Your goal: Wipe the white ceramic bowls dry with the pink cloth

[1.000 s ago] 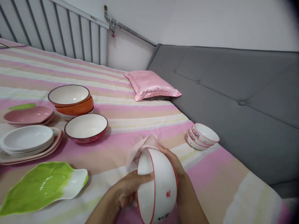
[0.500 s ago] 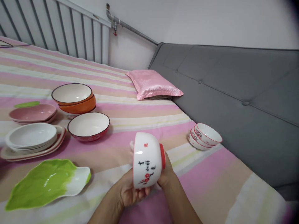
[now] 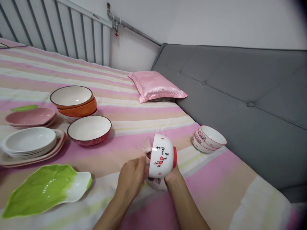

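A white bowl (image 3: 161, 156) with a red foot, dark characters and red blossoms is tipped on its side above the bed, its mouth facing left. My right hand (image 3: 173, 175) grips it from behind and below, near the foot, with most fingers hidden by the bowl. At the rim, my left hand (image 3: 131, 175) is closed on a pale pinkish cloth (image 3: 157, 184). Folds of that cloth show beside the mouth and under the bowl. The bowl's inside is out of sight.
Left lie a green leaf-shaped dish (image 3: 40, 191), stacked white plates (image 3: 30, 140), pink dishes (image 3: 31, 116), a red bowl (image 3: 90, 129) and stacked orange bowls (image 3: 79, 107). Right, small white bowls (image 3: 208, 139) sit stacked near the grey headboard (image 3: 230, 76). A pink pillow (image 3: 157, 84) lies farther back.
The bowl has shifted right and turned a little in my hands. My left hand has come from under the bowl to its rim, and more of the cloth shows.
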Motion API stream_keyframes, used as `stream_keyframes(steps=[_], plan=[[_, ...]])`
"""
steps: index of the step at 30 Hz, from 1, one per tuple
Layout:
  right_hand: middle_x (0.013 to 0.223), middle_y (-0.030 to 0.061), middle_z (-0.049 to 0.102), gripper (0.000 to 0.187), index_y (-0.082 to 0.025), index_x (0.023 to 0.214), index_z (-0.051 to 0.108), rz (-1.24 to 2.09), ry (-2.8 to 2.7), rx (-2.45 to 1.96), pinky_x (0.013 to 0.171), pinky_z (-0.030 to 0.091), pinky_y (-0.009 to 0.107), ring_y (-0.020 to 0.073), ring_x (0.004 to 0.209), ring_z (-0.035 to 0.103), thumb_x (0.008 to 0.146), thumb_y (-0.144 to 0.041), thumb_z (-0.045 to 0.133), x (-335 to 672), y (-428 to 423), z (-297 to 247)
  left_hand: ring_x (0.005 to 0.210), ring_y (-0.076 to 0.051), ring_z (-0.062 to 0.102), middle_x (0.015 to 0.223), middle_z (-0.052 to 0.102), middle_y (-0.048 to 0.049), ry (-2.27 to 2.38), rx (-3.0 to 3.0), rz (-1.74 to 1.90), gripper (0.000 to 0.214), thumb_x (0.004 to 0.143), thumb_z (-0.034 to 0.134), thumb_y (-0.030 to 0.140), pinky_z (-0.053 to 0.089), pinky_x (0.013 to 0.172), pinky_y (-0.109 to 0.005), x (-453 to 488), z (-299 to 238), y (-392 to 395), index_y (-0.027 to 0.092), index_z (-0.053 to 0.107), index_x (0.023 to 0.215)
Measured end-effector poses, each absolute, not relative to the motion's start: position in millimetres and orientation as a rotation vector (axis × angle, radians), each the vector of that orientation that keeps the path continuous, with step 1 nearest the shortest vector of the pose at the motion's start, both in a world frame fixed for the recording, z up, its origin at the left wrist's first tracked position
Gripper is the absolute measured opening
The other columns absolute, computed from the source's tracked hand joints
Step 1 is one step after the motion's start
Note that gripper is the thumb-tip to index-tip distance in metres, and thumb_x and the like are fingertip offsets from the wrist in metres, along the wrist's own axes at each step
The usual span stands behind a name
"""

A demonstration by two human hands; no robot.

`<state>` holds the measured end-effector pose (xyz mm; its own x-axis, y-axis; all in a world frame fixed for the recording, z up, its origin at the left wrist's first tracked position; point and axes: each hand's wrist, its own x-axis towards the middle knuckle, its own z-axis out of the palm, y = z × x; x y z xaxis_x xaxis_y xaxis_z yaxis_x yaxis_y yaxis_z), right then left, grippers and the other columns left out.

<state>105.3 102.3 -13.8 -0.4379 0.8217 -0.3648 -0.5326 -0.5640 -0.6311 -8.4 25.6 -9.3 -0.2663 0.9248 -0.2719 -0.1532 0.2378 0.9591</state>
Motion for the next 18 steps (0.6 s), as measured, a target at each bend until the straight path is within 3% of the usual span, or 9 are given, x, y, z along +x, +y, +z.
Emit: stream_keyframes(steps=[3, 6, 10, 15, 18], plan=[[0.067, 0.0054, 0.072, 0.033, -0.016, 0.076, 0.067, 2.122, -0.404, -0.956, 0.069, 0.055, 0.041, 0.025, 0.068, 0.069, 0.075, -0.047, 0.056, 105, 102, -14, 0.063, -0.02, 0.065, 0.066, 0.071, -0.0078, 1.13, 0.537, 1.477, 0.048, 0.086, 0.046, 0.052, 0.049, 0.061, -0.027, -7, 8, 24, 0.013, 0.072, 0.075], [0.072, 0.0051, 0.073, 0.03, -0.015, 0.084, 0.069, 2.063, -0.369, -1.022, 0.073, 0.056, 0.039, 0.0253, 0.076, 0.07, 0.077, -0.041, 0.056, 99, 98, -11, 0.078, -0.023, 0.069, 0.086, 0.074, -0.0072, 0.968, 0.223, 1.542, 0.042, 0.085, 0.053, 0.048, 0.054, 0.069, -0.03, 1, 18, 23, 0.016, 0.068, 0.108], [0.079, 0.005, 0.075, 0.032, -0.015, 0.088, 0.07, 1.87, -0.46, -1.014, 0.084, 0.054, 0.038, 0.0252, 0.09, 0.069, 0.079, -0.044, 0.058, 91, 91, -6, 0.092, -0.023, 0.069, 0.102, 0.073, -0.0072, 0.834, 0.092, 1.606, 0.046, 0.083, 0.06, 0.046, 0.055, 0.081, -0.03, 1, 12, 25, 0.02, 0.061, 0.121], [0.118, 0.0052, 0.067, 0.051, -0.02, 0.117, 0.064, 1.637, -0.821, -0.744, 0.104, 0.04, 0.037, 0.022, 0.117, 0.057, 0.087, -0.058, 0.045, 85, 86, -8, 0.106, -0.025, 0.065, 0.117, 0.068, -0.0115, 0.563, -0.09, 1.539, 0.055, 0.089, 0.046, 0.051, 0.048, 0.097, -0.039, -9, -6, 34, 0.018, 0.051, 0.133], [0.127, 0.0069, 0.062, 0.056, -0.02, 0.123, 0.059, 1.442, -0.998, -0.728, 0.109, 0.034, 0.038, 0.0218, 0.124, 0.051, 0.088, -0.059, 0.041, 84, 84, -15, 0.112, -0.026, 0.062, 0.121, 0.066, -0.0121, 0.423, -0.153, 1.507, 0.064, 0.09, 0.037, 0.058, 0.042, 0.104, -0.041, -10, -14, 37, 0.018, 0.042, 0.14]])
